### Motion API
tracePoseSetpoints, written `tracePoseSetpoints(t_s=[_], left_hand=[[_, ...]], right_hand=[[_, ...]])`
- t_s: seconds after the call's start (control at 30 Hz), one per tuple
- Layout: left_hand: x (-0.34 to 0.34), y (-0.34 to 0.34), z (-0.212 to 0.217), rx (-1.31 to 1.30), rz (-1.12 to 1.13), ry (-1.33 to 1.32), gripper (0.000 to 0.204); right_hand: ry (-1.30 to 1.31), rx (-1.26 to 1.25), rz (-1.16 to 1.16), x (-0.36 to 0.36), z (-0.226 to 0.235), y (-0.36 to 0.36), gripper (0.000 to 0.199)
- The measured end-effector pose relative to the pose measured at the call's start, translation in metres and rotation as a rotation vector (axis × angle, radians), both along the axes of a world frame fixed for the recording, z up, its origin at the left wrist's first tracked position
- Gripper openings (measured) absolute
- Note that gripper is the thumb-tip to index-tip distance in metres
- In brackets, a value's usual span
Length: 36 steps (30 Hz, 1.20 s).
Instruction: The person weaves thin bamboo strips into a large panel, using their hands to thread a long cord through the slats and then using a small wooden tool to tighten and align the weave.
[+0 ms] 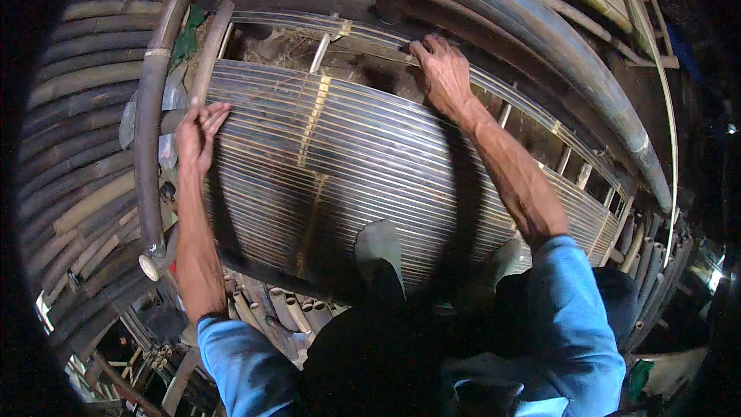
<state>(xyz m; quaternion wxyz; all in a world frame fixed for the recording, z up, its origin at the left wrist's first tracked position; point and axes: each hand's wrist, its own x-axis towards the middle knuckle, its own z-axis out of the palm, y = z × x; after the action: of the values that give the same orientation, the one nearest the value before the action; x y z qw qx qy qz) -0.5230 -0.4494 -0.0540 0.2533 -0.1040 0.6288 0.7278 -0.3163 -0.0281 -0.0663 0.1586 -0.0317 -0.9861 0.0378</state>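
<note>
A slatted bamboo platform of long narrow strips lies in front of me, with pale cross-pieces beneath the strips. At its left end my left hand is beside a round wooden post, its fingers mostly stretched toward the strip ends; whether they touch is unclear. Farther off, my right hand has its fingers curled on the separate group of far bamboo strips. A gap with bare crossbars lies between this group and the main slats. My grey-covered foot rests on the slats.
A thick bamboo pole curves across the far side. An upright bamboo pole stands at left, before a wall of stacked bamboo. Cut bamboo tubes lie below the near edge; more poles lean at right.
</note>
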Motion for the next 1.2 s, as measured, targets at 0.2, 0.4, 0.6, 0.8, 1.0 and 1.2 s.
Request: tracePoseSetpoints(t_s=[0.2,0.4,0.6,0.8,1.0,1.2], left_hand=[[0.008,-0.056,0.022,-0.217,0.067,-0.038,0.033],[0.02,-0.086,0.022,-0.261,0.021,-0.018,0.028],[0.014,-0.101,0.008,-0.299,0.014,-0.027,0.029],[0.002,-0.108,-0.001,-0.491,0.033,0.019,0.027],[0.016,-0.12,0.023,-0.302,0.135,0.037,0.03],[0.005,-0.126,0.043,-0.163,0.17,0.028,0.032]], right_hand=[[-0.189,0.061,0.074,-0.008,-0.002,0.023,0.038],[-0.354,-0.252,-0.078,0.005,0.004,0.004,0.036],[-0.273,-0.518,-0.274,0.011,-0.012,-0.01,0.043],[-0.006,-0.517,-0.31,0.013,-0.021,-0.028,0.042],[-0.351,-0.672,-0.284,0.021,-0.018,0.0,0.046],[-0.103,-0.674,-0.111,0.029,-0.014,0.004,0.033]])
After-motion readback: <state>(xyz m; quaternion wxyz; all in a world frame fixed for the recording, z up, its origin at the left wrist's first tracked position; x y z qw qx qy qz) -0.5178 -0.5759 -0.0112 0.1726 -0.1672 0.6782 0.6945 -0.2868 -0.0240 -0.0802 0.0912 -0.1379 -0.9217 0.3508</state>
